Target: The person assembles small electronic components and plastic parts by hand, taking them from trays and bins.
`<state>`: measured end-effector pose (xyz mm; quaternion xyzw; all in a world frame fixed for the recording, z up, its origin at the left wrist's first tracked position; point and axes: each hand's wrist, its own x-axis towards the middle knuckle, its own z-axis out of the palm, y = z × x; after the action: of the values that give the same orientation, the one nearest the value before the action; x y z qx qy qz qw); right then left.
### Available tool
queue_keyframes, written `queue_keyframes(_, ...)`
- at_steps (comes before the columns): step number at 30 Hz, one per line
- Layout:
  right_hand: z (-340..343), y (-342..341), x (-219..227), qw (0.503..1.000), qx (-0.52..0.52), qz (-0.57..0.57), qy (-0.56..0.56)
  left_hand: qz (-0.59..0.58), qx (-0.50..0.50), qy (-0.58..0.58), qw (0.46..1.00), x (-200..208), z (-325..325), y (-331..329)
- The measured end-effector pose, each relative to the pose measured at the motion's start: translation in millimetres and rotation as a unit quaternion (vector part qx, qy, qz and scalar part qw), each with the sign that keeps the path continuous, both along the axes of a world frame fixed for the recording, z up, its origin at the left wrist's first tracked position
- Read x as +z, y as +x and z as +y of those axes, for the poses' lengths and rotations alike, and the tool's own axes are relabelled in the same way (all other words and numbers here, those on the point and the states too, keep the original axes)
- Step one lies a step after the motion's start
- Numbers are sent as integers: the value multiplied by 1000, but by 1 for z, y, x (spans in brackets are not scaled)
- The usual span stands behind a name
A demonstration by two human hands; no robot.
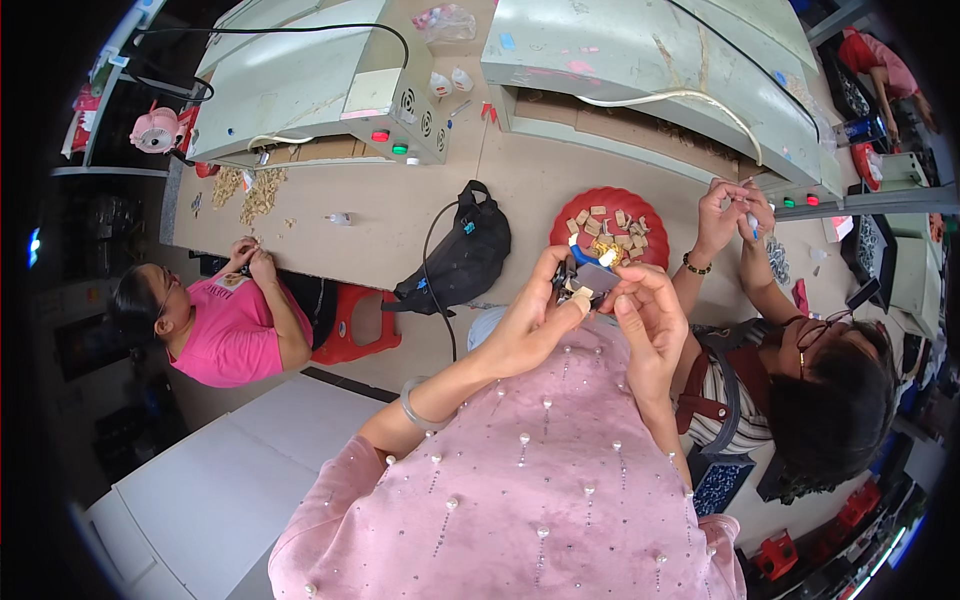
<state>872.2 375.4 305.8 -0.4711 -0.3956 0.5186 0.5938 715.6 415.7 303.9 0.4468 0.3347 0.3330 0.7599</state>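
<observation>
My left hand (530, 320) and my right hand (648, 310) are raised together in front of my pink beaded top. Between their fingertips they hold a small dark device with a blue part (590, 275) and a little pale piece at its side. Just beyond my hands sits a red round tray (610, 203) holding several small tan pieces. What exactly each finger grips is too small to make out.
A black bag (462, 255) with a cord lies on the tan worktable (400, 210). Two grey machines (320, 85) with red and green buttons stand at the back. A person in pink sits on the left, another works on the right beside me.
</observation>
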Motion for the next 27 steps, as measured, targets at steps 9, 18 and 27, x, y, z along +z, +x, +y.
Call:
queue_keyframes(9, 4, 2, 1, 997, -15, -62, 49, 180, 27, 263, 947, -1, 1, 0)
queue_keyframes(18, 9, -2, 10, 963, -33, -249, 94, 227, 42, 373, 899, 2, 5, -8)
queue_keyframes(27, 8, 2, 2, 966, -63, -234, 87, 230, 14, 329, 916, -4, 6, -2)
